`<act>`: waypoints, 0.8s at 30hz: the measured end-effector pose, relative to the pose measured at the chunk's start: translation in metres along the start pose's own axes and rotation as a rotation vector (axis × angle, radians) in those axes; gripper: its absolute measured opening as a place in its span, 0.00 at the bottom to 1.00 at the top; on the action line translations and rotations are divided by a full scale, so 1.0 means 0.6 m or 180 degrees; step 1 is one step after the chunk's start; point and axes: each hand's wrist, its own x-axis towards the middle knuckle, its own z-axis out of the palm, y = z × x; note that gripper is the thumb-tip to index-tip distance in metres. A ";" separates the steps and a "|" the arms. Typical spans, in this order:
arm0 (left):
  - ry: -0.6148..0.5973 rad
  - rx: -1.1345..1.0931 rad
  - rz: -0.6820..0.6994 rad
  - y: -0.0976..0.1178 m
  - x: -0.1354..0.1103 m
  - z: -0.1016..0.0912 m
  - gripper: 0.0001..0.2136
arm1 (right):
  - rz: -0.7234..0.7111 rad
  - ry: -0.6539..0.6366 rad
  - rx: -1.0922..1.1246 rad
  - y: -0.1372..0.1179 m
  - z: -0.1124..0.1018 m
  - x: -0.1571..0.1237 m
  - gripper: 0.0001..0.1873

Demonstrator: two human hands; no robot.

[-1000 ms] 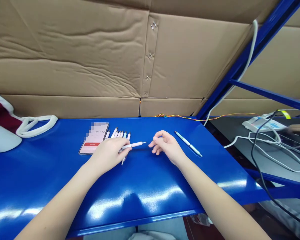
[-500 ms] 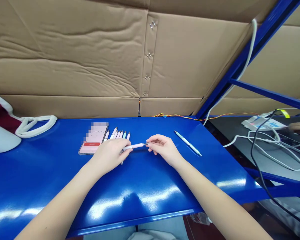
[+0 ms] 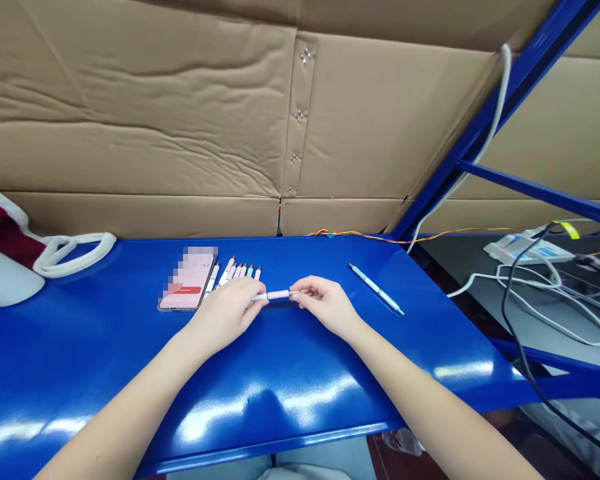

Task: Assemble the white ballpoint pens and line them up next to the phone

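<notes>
A pale pink pen [image 3: 276, 295] lies side to side over the blue bench [image 3: 80, 353], its long axis spanning the gap between two closed grips, the left hand [image 3: 225, 317] pinching its barrel end, the right hand [image 3: 325, 307] its metal tip.
</notes>
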 end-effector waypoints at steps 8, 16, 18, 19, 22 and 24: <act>0.0154 0.0106 -0.0002 0.007 -0.003 0.010 0.13 | -0.0364 -0.0073 -0.0751 -0.007 0.001 -0.004 0.09; 0.0063 0.0241 -0.0014 0.014 -0.001 0.009 0.14 | -0.0491 -0.0407 -0.1037 -0.008 -0.002 -0.006 0.11; 0.0106 0.0180 -0.0030 0.014 0.000 0.007 0.14 | -0.0494 -0.0435 -0.0953 -0.011 -0.003 -0.009 0.09; 0.0125 0.0157 -0.0039 0.014 0.000 0.007 0.13 | -0.0528 -0.0424 -0.0975 -0.013 -0.004 -0.010 0.08; 0.0164 0.0128 -0.0050 0.015 -0.001 0.008 0.13 | -0.0678 -0.0504 -0.1200 -0.014 -0.006 -0.010 0.09; 0.0178 0.0122 -0.0007 0.016 -0.002 0.009 0.13 | -0.0647 -0.0691 -0.1259 -0.013 -0.007 -0.009 0.15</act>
